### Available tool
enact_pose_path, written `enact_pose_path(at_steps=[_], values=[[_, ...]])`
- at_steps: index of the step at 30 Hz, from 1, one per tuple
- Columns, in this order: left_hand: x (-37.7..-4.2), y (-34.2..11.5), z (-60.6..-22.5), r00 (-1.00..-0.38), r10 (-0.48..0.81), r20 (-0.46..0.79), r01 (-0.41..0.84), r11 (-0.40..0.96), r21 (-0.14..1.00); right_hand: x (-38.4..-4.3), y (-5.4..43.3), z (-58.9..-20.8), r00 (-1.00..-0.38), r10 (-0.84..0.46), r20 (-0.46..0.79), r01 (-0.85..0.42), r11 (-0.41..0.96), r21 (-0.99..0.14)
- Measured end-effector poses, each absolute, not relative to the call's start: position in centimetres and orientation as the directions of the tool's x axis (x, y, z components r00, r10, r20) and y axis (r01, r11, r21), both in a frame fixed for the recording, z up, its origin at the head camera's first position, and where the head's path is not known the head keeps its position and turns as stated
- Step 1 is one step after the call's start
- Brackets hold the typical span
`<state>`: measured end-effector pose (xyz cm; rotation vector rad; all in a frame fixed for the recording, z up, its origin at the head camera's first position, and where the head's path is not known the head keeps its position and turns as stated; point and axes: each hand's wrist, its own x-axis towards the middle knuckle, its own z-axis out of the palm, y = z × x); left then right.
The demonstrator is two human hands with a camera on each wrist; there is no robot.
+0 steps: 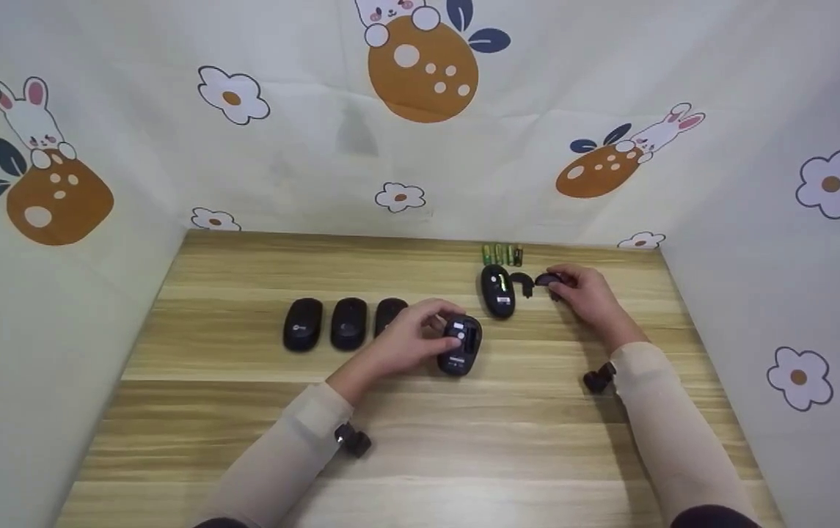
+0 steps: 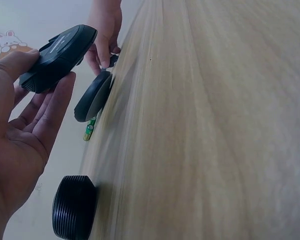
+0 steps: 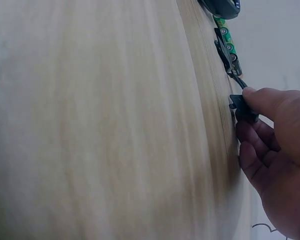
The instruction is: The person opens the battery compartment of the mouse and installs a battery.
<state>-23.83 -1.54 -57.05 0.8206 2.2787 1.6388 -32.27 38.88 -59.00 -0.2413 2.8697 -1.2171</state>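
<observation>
My left hand (image 1: 416, 334) grips a black computer mouse (image 1: 456, 359), its underside with an uncovered battery slot facing up. In the left wrist view that mouse (image 2: 60, 57) is held above the table between thumb and fingers. At the right, my right hand (image 1: 590, 297) pinches a small black battery cover (image 1: 549, 279) close over the table; the right wrist view shows the cover (image 3: 244, 107) between thumb and fingertips. Another battery cover (image 1: 522, 281) lies just left of it. Beside that, an upturned mouse (image 1: 497, 293) shows a green battery in its slot.
Several small batteries (image 1: 502, 254) stand in a row near the back wall. To the left, a black mouse (image 1: 303, 324) and a second mouse (image 1: 348, 323) lie top up; a third mouse (image 1: 389, 314) is partly hidden by my left hand. Patterned cloth walls (image 1: 302, 161) border the wooden table (image 1: 420, 455).
</observation>
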Motion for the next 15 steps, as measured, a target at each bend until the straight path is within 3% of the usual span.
enact_pose_path(at_steps=[15], values=[[-23.70, -1.64, -56.91, -0.824, 0.551, 0.133, 0.291, 0.210, 0.934, -32.50, 38.97, -59.14, -0.987, -0.153, 0.050, -0.144, 0.703, -0.696]])
